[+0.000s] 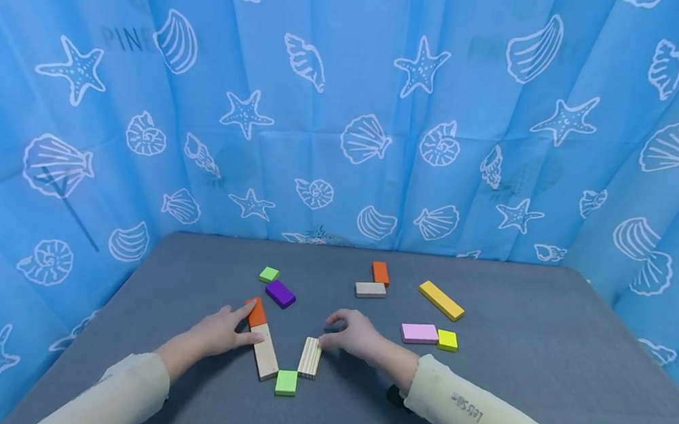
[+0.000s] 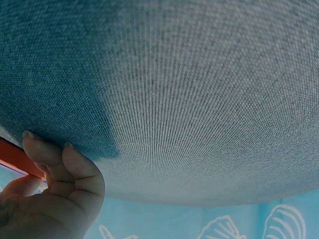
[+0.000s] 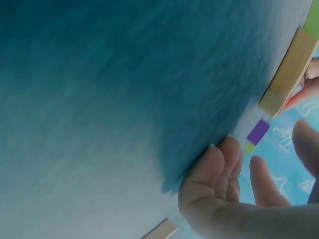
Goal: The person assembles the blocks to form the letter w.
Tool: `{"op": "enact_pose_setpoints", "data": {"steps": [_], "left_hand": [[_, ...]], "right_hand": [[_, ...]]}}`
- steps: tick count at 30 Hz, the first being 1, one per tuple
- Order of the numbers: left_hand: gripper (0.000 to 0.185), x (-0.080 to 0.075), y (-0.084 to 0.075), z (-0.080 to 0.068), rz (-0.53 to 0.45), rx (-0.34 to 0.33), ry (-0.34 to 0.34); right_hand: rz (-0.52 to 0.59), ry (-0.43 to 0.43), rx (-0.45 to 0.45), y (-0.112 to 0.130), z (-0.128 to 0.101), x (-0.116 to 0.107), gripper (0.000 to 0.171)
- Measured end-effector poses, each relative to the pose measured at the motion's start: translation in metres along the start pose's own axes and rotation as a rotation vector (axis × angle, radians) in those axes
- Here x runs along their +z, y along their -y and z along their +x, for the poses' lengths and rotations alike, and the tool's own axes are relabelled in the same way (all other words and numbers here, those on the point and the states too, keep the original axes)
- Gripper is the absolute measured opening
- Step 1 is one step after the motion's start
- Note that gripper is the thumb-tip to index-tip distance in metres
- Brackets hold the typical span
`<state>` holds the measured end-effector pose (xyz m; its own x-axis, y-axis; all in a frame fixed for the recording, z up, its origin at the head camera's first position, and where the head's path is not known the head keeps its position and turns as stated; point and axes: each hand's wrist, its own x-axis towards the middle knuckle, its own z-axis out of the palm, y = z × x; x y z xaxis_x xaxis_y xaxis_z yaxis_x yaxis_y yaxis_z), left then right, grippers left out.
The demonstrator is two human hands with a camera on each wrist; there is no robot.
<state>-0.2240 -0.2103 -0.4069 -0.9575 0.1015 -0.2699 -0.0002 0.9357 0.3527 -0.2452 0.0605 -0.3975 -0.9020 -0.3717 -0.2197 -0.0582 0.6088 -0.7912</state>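
Two sleeved arms reach over a grey fabric surface (image 1: 548,341) backed by a blue seashell curtain. The left hand (image 1: 214,333) lies with its fingers (image 1: 244,312) extended and close together, their tips touching the orange block (image 1: 256,312). Joined to that block's near end is a long pale wooden block (image 1: 265,351), its long axis running toward the person and slightly right of those fingers. The right hand (image 1: 355,335) has loosely curled fingers, its thumb tip meeting the far end of a ridged wooden block (image 1: 310,357) that runs nearly straight back toward the person. A green square (image 1: 286,382) sits between the near ends of both wooden blocks (together a rough V). Beyond the fingers, well apart, lie a purple block (image 1: 280,293), a yellow bar (image 1: 441,300) and a pink block (image 1: 419,333).
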Motion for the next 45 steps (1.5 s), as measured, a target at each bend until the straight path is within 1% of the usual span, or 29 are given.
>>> {"op": "enact_pose_setpoints", "data": {"steps": [7, 12, 15, 18, 20, 23, 30, 34, 39, 45], "left_hand": [[0.088, -0.001, -0.001, -0.002, 0.000, -0.003, -0.002], [0.088, 0.001, 0.001, 0.000, 0.004, 0.003, -0.010], [0.088, 0.002, 0.001, 0.000, 0.003, 0.010, -0.010], [0.088, 0.002, 0.002, 0.001, -0.005, 0.009, -0.006], [0.088, 0.001, 0.002, 0.001, -0.006, 0.007, -0.004], [0.088, 0.001, 0.001, 0.000, -0.002, 0.008, -0.006], [0.088, 0.001, 0.001, 0.001, 0.000, 0.014, -0.010], [0.088, 0.001, 0.000, -0.001, -0.002, 0.022, -0.013], [0.087, 0.000, -0.001, -0.002, 0.001, 0.021, -0.011], [0.086, 0.000, 0.000, -0.002, 0.002, 0.022, -0.012]], "right_hand": [[0.043, -0.109, 0.046, -0.009, 0.011, -0.014, 0.034], [0.037, -0.160, 0.030, -0.018, 0.020, -0.023, 0.035], [0.029, -0.198, 0.006, -0.024, 0.025, -0.029, 0.035], [0.035, -0.226, -0.010, -0.028, 0.030, -0.035, 0.039], [0.036, -0.232, -0.009, -0.031, 0.033, -0.038, 0.042], [0.031, -0.230, 0.018, -0.034, 0.037, -0.043, 0.048], [-0.025, -0.196, 0.037, -0.039, 0.046, -0.053, 0.058], [-0.057, -0.193, 0.058, -0.040, 0.049, -0.057, 0.062], [-0.095, -0.194, 0.091, -0.039, 0.050, -0.060, 0.060], [-0.110, -0.218, 0.096, -0.039, 0.053, -0.060, 0.045]]}}
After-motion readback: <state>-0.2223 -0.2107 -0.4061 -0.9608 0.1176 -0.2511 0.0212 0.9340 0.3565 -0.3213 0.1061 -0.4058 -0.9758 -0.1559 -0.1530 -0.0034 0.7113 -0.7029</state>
